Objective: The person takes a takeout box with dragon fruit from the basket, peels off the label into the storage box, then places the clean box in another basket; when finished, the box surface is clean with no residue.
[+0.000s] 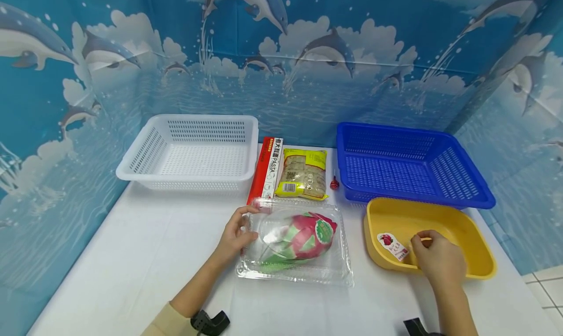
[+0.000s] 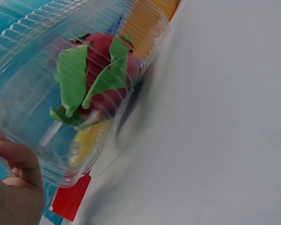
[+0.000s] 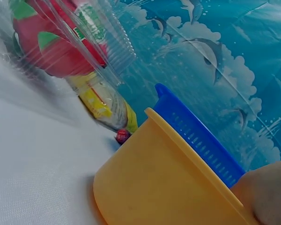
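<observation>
A pink-and-green dragon fruit (image 1: 305, 236) lay, already boxed, in a clear plastic container (image 1: 269, 233) gripped by the left hand (image 1: 237, 234); full closure could not be judged. In a rounded yellow plastic tub (image 1: 469, 234), the right hand (image 1: 442, 259), fingers bent, hold indeterminable, was beside a white printed card (image 1: 393, 246), apparently not yet lifted out.

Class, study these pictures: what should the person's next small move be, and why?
Probably bring the right hand from over the yellow basin to the clear container's free right side, to steady it: only the left hand grips the container, at its left edge, with the dragon fruit inside.
</observation>
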Tool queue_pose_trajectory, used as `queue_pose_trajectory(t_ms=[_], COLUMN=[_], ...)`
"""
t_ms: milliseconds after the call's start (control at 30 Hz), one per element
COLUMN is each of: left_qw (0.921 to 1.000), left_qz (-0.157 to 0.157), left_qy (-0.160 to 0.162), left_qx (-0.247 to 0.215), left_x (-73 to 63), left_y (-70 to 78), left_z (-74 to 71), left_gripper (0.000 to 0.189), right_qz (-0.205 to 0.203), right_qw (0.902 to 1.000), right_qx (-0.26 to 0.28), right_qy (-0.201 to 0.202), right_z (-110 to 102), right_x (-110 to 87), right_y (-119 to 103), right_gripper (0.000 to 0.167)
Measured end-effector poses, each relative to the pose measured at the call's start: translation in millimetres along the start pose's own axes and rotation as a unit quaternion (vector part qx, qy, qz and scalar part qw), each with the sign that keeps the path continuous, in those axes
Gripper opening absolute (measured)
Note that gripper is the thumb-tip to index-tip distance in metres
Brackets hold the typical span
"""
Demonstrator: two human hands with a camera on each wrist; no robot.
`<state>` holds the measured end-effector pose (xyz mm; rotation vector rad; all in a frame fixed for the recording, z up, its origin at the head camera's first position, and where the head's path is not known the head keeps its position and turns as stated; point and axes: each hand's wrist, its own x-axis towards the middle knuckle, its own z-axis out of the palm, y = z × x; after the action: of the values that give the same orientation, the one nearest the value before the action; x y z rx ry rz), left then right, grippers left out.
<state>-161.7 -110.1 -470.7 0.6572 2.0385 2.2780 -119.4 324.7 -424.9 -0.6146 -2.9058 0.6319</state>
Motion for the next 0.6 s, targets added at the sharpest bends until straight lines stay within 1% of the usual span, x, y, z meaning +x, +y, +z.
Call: queue_pose_trajectory(t_ms=[100,200,467,600], left_qw=[0.9996,0.9991,0.998,0.998], left_qz=[0.017,0.024,0.044,0.043], left_qy=[0.02,0.031,0.026,0.032], left_qx=[-0.014,-0.018,-0.037,-0.034], left_x=[0.2,-0.3,-1.6,-1.6], left_y=[-0.1,-0.2,-0.6,0.0], left_z=[1.0,1.3,0.9,1.0], left_gripper=[0.049,0.049,0.05,0.05], right_qz=[-0.002,0.004,0.02,0.011], right_qw=[1.0,0.9999,0.999,0.9979], right_qx=[-0.004,0.004,0.037,0.056], right_qy=[0.006,0.009,0.015,0.03], right_z=[-0.6,-1.3,-4.5,-8.4], right_x=[-0.6,-0.5,3.4,6.1], right_y=[0.6,-0.1,-5.3,-5.9], right_gripper=[0.036,0.037,0.037,0.037])
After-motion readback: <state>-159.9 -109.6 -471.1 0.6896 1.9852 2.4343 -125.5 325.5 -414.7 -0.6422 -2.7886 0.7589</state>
